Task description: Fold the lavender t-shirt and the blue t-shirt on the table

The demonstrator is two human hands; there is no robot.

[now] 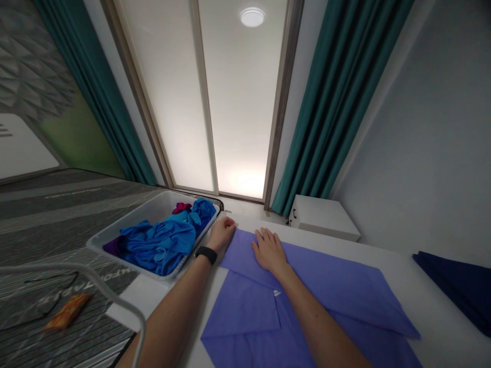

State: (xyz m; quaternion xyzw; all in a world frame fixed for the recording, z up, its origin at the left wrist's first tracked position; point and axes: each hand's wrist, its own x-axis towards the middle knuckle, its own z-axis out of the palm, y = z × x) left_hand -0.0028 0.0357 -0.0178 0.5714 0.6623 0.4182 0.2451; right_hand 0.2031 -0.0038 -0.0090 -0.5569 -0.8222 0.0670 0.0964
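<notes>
Where hands [269,253] rest, the purple cloth [337,278] (folded) runs crosswise, right end nearer.

Both bare forearms reach forward from the lower edge, the left arm [172,312] slanting up and rightward, the right arm [316,314] up and leftward. The left hand [222,234] is turned inward with its fingers [229,221] bent, their grip unclear. The right hand [270,250] lies palm down, flat, fingers extended and slightly spread, apart from the left.
</notes>
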